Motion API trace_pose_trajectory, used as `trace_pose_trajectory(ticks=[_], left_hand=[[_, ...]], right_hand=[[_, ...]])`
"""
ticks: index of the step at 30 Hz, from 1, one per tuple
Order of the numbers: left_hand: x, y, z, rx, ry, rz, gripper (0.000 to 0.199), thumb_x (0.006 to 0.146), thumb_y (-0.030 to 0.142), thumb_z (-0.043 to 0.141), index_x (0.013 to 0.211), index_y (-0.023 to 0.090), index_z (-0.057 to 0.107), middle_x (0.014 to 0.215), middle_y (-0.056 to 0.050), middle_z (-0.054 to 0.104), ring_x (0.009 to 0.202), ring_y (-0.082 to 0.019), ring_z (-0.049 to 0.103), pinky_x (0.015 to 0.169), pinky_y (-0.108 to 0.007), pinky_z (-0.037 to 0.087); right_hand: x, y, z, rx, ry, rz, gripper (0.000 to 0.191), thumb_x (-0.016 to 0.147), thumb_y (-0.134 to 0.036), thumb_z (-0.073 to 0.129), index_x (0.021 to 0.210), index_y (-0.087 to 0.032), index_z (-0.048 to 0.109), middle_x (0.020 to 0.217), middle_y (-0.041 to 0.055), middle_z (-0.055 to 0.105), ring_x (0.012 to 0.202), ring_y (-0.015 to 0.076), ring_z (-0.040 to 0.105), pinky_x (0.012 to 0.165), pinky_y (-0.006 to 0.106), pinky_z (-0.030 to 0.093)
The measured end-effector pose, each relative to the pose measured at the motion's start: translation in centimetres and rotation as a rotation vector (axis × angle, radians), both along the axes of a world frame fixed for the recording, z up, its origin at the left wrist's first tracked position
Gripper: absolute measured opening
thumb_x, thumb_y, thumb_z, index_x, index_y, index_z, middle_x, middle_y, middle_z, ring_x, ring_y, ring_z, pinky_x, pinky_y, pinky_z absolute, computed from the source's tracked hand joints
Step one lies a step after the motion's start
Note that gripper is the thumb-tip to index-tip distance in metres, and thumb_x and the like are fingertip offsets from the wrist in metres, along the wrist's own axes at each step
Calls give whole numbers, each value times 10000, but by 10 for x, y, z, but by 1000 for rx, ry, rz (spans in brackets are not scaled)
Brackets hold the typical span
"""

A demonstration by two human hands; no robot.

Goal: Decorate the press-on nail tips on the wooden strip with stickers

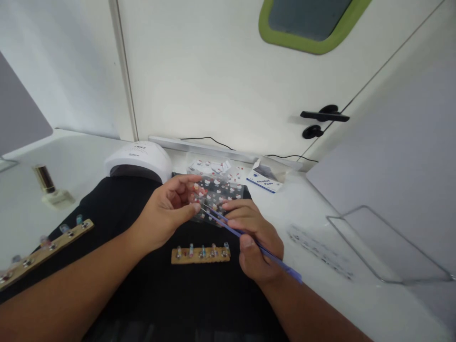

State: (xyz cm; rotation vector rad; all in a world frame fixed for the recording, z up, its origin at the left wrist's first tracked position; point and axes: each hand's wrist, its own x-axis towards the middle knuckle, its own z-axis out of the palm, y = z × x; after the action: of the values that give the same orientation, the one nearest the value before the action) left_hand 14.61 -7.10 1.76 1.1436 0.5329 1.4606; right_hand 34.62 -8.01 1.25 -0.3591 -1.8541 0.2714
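Note:
Purple tweezers (233, 231) rest in my right hand (258, 237), pinched between thumb and fingers. Their thin metal tips point at a clear sticker sheet (228, 194) printed with small white cat faces and red figures. My left hand (171, 204) grips this sheet at its left side, the thumb near the tweezer tips. Whether a sticker sits between the tips is too small to tell. Below the hands, a wooden strip (201, 261) carries a row of small clear nail tips with blue and pink decoration, standing on round metal holders.
A white nail lamp (138, 159) stands at the back left. A nail polish bottle (53, 190) and another wooden strip (46, 256) of nail tips are at left. An alcohol pads box (264, 178) stands behind. Clear strips (320, 251) lie at right, by a metal wire frame (388, 247).

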Motion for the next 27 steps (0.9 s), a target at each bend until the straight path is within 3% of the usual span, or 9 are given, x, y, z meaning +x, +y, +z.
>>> trace_pose_trajectory(ticks=[16, 27], left_hand=[[-1, -3, 4, 1, 38, 8, 336, 696, 65, 805, 998, 191, 730, 800, -3, 688, 749, -112, 634, 661, -194, 527], [-5, -4, 3, 21, 73, -48, 361, 729, 38, 779, 1051, 194, 732, 848, -13, 722, 803, -109, 674, 732, -184, 555]], right_hand=[[-6, 0, -2, -71, 92, 21, 214, 951, -259, 534, 1051, -215, 718, 890, 72, 717, 958, 272, 672, 856, 500, 524], [-10, 0, -1, -67, 106, -30, 203, 954, -316, 535, 974, -249, 726, 827, 53, 737, 890, 265, 691, 816, 493, 564]])
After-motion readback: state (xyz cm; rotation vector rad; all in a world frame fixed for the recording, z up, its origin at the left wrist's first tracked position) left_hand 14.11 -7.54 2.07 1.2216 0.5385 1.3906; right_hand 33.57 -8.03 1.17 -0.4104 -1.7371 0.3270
